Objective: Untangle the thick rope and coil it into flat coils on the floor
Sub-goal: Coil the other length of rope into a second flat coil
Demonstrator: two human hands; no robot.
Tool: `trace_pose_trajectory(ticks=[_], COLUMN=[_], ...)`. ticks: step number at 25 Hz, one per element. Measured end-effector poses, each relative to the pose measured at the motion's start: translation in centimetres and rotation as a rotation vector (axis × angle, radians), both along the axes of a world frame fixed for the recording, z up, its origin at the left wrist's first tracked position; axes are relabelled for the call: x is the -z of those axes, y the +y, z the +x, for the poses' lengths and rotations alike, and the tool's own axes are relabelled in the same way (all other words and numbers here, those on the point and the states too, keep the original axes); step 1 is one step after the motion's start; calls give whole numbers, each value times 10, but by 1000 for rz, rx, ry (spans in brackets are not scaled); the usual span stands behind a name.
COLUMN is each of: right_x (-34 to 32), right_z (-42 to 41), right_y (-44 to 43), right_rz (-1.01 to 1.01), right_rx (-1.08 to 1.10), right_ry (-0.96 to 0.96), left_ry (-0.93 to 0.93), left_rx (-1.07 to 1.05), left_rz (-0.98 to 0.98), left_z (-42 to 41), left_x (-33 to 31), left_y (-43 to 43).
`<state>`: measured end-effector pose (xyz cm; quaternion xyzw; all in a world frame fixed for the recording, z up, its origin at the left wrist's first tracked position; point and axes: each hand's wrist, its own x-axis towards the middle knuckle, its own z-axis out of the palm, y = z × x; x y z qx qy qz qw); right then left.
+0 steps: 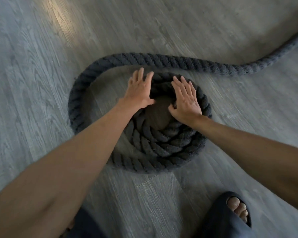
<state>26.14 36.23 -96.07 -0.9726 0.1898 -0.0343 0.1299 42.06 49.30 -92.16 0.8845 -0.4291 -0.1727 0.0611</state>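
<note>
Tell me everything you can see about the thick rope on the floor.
The rope is thick, dark grey and twisted, fibrous-looking. Several turns form a tight coil around a bare centre on the wooden floor. One wider loop bulges left, then trails off upper right. The left hand and right hand rest flat on the coil.

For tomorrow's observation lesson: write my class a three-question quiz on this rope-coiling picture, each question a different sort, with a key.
1. True or false: both hands grip the thick dark grey twisted rope in closed fists.
2. The loose outer loop stands off the coil on which side of the picture: A left, B right?
3. What shows through the coil's centre?

Key:
1. False: left hand and right hand lie flat, fingers spread.
2. A
3. The grey wood-grain floor.
</note>
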Motion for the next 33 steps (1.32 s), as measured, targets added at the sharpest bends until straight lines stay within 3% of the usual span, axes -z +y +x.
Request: trace_pose_trajectory(ticks=[3,5,9,11,14,20,22,26,29,31,33], right_x=[-1,-2,3,10,10,2,3,2,6,8,11], right_z=[-8,-10,-24,-33,-37,-26,-24,-24,-37,-51,-65], right_y=[-14,-11,29,54,54,-4,-10,-9,11,34,49], right_rz=[-74,-137,-60,-33,-80,-147,-172,-225,-219,-119,-64], right_rx=[-161,-124,530,666,548,-63,-124,-122,224,576,717], right_ry=[5,0,124,140,81,74,95,93,112,152,158], left_ry=[41,11,-103,-101,-90,-64,-117,-194,-249,-294,-316], left_rx=[107,59,-74,-153,-298,-602,-521,-116,61,81,72], left_rz=[17,-71,-188,-189,-184,-102,-124,-105,24,19,-4], left_z=[-1,-10,-26,-41,-60,-105,-113,-73,-38,-35,-38], left_x=[9,23,40,36,28,22,19,10,10,14,16], left_y=[-26,-21,-8,-7,8,51,49,10,-6,-6,-4])
